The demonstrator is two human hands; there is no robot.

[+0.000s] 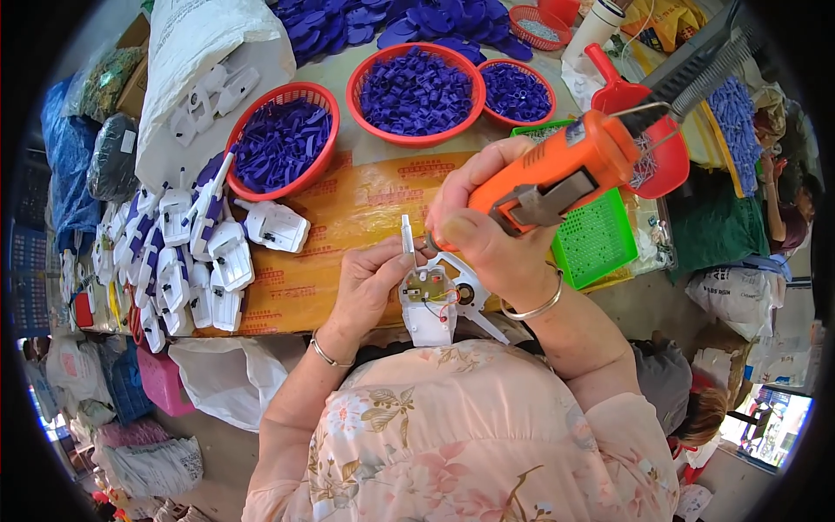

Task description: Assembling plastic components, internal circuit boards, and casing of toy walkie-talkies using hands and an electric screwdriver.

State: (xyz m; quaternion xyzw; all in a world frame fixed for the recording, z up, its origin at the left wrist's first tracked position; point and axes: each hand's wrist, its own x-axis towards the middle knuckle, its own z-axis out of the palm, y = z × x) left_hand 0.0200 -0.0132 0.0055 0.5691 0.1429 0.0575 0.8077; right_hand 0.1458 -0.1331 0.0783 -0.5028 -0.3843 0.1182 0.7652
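My right hand point(497, 233) is wrapped round an orange electric screwdriver point(600, 143), its tip end hidden behind the fingers and pointing at the work in front of me. My left hand point(370, 280) pinches the narrow upper end of a white plastic housing point(428, 329), which lies open close to my body. Inside the housing sit a small circuit board and thin red, yellow and black wires. Beside it, just under my right hand, is a white plastic part point(472, 296) with a round opening; whether the two are joined I cannot tell.
Red baskets of purple plastic parts point(416, 91) stand across the back. White housings point(230, 261) are heaped at the left, below a white sack point(217, 39). At the right are a green tray point(596, 239) and a red scoop point(670, 161) with small metal pieces. Other people are at the far right.
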